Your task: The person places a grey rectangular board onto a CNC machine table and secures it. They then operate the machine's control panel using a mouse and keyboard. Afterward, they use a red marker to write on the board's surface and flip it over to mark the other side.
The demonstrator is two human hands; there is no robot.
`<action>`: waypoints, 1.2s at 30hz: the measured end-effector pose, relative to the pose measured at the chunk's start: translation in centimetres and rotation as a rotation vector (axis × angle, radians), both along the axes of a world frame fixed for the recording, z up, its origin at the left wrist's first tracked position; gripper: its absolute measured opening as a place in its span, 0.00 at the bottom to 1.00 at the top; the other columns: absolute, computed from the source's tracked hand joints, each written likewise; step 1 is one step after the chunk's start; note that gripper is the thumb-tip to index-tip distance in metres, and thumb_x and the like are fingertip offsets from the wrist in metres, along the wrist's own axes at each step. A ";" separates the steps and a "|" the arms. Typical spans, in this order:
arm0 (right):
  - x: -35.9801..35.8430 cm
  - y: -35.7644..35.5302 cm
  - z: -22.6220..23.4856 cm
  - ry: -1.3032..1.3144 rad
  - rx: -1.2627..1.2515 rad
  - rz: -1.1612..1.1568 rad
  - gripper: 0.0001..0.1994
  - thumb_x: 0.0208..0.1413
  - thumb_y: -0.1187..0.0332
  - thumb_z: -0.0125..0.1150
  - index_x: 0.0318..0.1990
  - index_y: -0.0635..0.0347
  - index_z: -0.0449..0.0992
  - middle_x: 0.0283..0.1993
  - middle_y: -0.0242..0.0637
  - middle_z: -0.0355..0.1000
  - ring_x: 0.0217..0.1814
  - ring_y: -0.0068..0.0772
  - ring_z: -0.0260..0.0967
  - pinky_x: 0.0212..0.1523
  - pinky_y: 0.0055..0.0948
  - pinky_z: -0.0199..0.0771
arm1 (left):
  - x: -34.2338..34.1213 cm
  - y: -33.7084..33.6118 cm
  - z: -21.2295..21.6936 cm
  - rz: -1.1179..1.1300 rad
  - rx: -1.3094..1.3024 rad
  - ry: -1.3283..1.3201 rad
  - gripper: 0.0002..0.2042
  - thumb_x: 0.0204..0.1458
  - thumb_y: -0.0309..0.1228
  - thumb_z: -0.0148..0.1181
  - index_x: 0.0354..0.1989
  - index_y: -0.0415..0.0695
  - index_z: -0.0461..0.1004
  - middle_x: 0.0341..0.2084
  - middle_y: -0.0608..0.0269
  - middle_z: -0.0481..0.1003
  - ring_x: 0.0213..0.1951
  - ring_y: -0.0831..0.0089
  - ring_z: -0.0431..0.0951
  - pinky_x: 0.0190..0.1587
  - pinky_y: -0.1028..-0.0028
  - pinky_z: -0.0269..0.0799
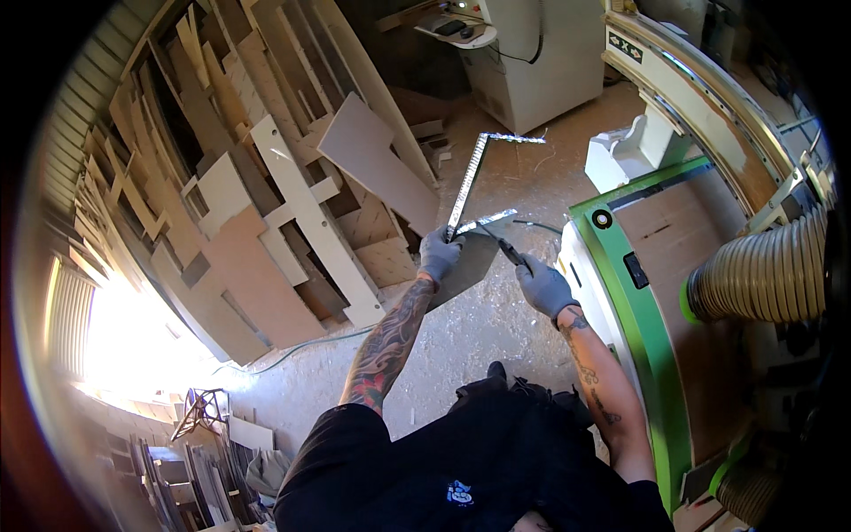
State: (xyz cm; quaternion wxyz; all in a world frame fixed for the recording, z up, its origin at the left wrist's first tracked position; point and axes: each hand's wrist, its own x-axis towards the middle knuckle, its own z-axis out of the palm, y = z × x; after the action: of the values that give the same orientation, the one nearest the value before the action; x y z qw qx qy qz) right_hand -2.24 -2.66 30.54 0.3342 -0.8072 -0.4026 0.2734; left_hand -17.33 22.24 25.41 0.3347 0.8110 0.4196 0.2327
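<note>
2 gloved hands: left hand (439,253) grips metal frame (470,182); right hand (542,285) holds tool (507,250).

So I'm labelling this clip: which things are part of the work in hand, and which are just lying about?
In use:
left hand gripping the angled metal piece
right hand holding a dark tool

Lying about:
board offcuts
green-edged machine
ribbed hose
white cabinet

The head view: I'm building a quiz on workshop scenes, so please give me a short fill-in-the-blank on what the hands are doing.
Both hands wear ___ gloves. The left hand grips a thin ___-shaped metal frame. The right hand holds a dark slim tool whose tip points toward the ___ hand.
Missing words: grey; triangle; left
</note>
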 end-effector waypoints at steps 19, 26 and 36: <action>1.8 -1.8 0.8 0.025 -0.040 0.009 0.21 0.67 0.52 0.47 0.61 0.50 0.74 0.45 0.59 0.79 0.49 0.63 0.77 0.52 0.55 0.75 | 1.7 -1.9 0.1 0.011 0.021 -0.040 0.14 0.51 0.33 0.70 0.46 0.45 0.84 0.25 0.60 0.81 0.28 0.71 0.78 0.35 0.67 0.74; 4.6 -1.6 -2.6 -0.033 -0.079 -0.067 0.21 0.67 0.50 0.46 0.57 0.50 0.76 0.46 0.57 0.80 0.50 0.63 0.77 0.53 0.54 0.75 | -0.2 -2.3 0.3 -0.012 -0.015 -0.033 0.14 0.54 0.30 0.69 0.48 0.42 0.84 0.26 0.69 0.80 0.28 0.83 0.73 0.33 0.74 0.71; 6.7 -7.3 -4.7 0.485 0.107 -0.375 0.18 0.67 0.52 0.50 0.52 0.52 0.77 0.28 0.35 0.73 0.18 0.27 0.67 0.19 0.32 0.68 | -1.4 -3.0 0.3 0.067 -0.168 -0.330 0.11 0.58 0.30 0.67 0.47 0.40 0.82 0.31 0.71 0.80 0.32 0.79 0.75 0.36 0.72 0.73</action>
State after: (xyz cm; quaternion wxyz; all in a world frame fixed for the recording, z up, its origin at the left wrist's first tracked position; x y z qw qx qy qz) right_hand 4.47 -9.95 25.88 0.5072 -0.7598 -0.1690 0.3700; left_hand -18.69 19.23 25.67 0.4575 0.7166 0.4037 0.3379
